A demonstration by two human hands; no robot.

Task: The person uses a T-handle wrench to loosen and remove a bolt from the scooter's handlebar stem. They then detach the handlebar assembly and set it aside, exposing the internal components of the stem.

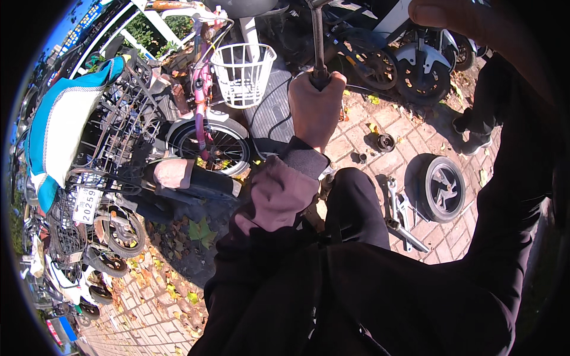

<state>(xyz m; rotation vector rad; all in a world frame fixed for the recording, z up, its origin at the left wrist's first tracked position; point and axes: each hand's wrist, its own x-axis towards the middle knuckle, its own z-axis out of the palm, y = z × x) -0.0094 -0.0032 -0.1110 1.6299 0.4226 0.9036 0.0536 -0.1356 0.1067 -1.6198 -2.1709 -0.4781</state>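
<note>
Left hand [317, 107] closed in a fist round the lower end of a metal rod-shaped tool [319, 41]; rod runs up from the fist, its top cut by the upper edge. Right hand [466, 19] up and to the right of the left, near the camera, dim and partly cut off; cannot tell if it holds anything.

Just left of the left hand: ribbed grey footboard [268, 115]. Beyond it, further left, white wire basket [243, 77] and pink bicycle [202, 89], its front wheel [211, 148] lower down. Far left: teal-and-white cover [65, 127] draped over a dark vehicle with wire racks.

Right of the left hand and a bit lower, on brick paving [350, 127]: round metal part [386, 142], small dark part [361, 158] near it. Lower right: loose wheel [444, 188], black tyre, pale spokes, tilted; spanners [393, 193] and a dark-headed tool [409, 233] lie close together just left of that wheel. Upper right of the left hand: parked vehicles, incl. a white front fender [423, 57] over a dark tyre. Far right of it: shoe [477, 143] with dark trouser leg. Below left: green leaf [202, 232] on shaded ground. Person's bent knee [355, 204] below the fist.
</note>
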